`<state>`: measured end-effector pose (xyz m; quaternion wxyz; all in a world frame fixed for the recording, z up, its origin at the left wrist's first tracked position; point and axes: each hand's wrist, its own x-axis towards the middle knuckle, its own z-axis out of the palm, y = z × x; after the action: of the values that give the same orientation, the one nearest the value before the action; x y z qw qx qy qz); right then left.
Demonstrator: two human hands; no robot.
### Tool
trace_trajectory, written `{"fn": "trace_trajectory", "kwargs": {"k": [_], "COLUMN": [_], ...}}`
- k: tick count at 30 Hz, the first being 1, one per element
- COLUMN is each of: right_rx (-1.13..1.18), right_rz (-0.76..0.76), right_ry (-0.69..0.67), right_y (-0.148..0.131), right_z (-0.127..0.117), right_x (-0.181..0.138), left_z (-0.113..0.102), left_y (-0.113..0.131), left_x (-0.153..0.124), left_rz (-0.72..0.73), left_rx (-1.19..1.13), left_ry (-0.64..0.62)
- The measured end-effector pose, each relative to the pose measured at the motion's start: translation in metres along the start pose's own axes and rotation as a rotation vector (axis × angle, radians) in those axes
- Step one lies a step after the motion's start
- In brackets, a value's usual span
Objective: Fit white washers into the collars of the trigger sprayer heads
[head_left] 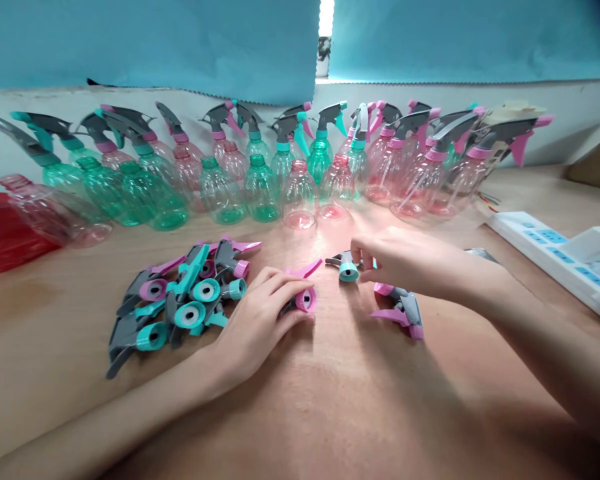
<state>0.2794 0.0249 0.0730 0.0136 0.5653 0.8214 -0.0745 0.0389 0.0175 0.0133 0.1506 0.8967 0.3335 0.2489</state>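
My left hand (260,313) lies on the wooden table (330,400), fingers closed round a grey spray head with a pink trigger and pink cap (304,293). To its left lies a heap of several loose spray heads (180,300), teal and pink. My right hand (405,260) pinches a grey spray head with a teal cap (347,267) just above the table. Two pink-trimmed spray heads (403,310) lie under my right wrist. Beyond the hands stand capless bottles, a pink one (299,197) and a green one (261,190) among them.
Along the back wall stand several green and pink bottles with spray heads fitted (420,153). A red bag (5,233) and a fallen pink bottle (55,213) are at the left. A white power strip (555,257) sits at the right. Blue cloth (180,40) hangs behind.
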Motion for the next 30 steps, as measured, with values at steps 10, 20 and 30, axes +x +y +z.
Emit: {"fn": "trace_trajectory", "kwargs": {"k": [10, 20, 30], "right_rx": [0.423, 0.508, 0.713], "right_rz": [-0.354, -0.318, -0.2], "right_ry": [0.067, -0.031, -0.116], "right_y": [-0.047, -0.052, -0.056], "right_z": [-0.003, 0.009, 0.01], "right_x": [-0.018, -0.011, -0.01], "left_z": [0.012, 0.007, 0.011], "left_y": [0.018, 0.013, 0.005], "left_x": [-0.026, -0.023, -0.026], "left_rz": [0.034, 0.058, 0.075], "left_rx": [-0.262, -0.341, -0.397], "left_ry": [0.237, 0.185, 0.208]}}
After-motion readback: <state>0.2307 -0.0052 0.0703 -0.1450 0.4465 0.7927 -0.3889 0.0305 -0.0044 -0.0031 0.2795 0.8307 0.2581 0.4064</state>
